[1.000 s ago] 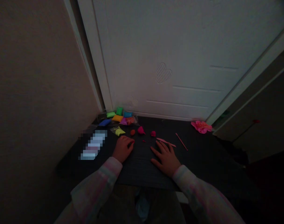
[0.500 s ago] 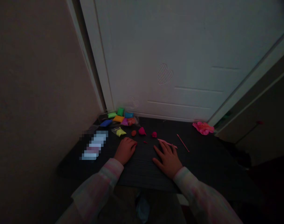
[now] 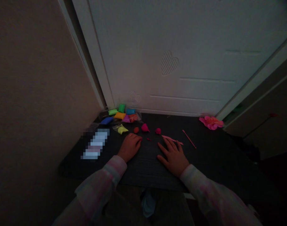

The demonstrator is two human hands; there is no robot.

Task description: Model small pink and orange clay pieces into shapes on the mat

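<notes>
My left hand (image 3: 130, 146) rests on the dark table, its fingers curled together. A bit of dark pink clay shows at its thumb and fingertips, mostly hidden. My right hand (image 3: 173, 157) lies flat with fingers spread, the fingertips at a pink flat modelling tool (image 3: 169, 139). Between and beyond the hands are a tiny pink clay piece (image 3: 148, 139), a larger pink lump (image 3: 145, 127), a pink ball (image 3: 158, 131) and an orange-brown ball (image 3: 136, 129). To the right of my right hand lies a thin pink stick (image 3: 189, 139).
Several bags of coloured clay (image 3: 120, 116) lie at the back left, with a yellow bag (image 3: 122, 129) nearer. A blurred-out bright rectangle (image 3: 96, 144) lies on the left. A pink clay flower (image 3: 211, 122) sits at the back right. A white door (image 3: 143, 62) stands behind the table (image 3: 143, 172).
The view has shifted a little, so the table's things appear slightly higher and further right. Both hands stay in much the same place and pose on the table.
</notes>
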